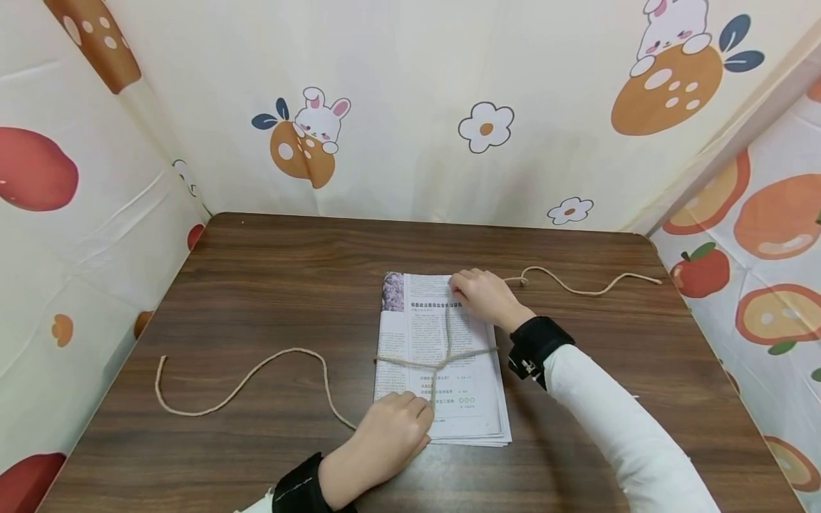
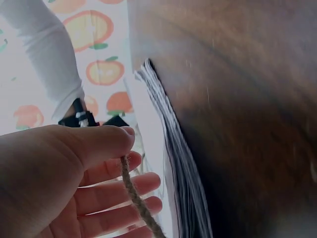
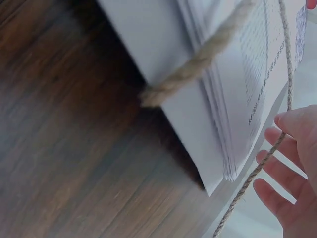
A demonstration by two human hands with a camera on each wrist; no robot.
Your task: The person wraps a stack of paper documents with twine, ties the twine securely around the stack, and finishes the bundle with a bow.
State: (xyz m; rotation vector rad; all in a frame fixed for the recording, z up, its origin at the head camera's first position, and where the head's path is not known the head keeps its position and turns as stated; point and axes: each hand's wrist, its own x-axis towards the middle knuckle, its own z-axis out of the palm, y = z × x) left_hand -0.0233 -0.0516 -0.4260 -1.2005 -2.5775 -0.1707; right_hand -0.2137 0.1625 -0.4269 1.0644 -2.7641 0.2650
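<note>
At the middle of the desk [image 1: 269,285], the newspaper stack [image 1: 410,335] bears rope [image 1: 438,366] already crossed over its top, the left hand [image 1: 394,431] pinching it near, the right hand [image 1: 487,296] pinching it far, the loose ends judged not yet secured.

Brown wood-grain table [image 1: 282,285], cream rabbit-print backdrop [image 1: 398,57], fruit-patterned side hangings [image 1: 789,263]

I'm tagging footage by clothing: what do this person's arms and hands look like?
The left hand and right hand are bare. On the right, a long white sleeve meets a broad black wristband; on the left, a similar black band bears a pale line, with white cloth just showing behind.
</note>
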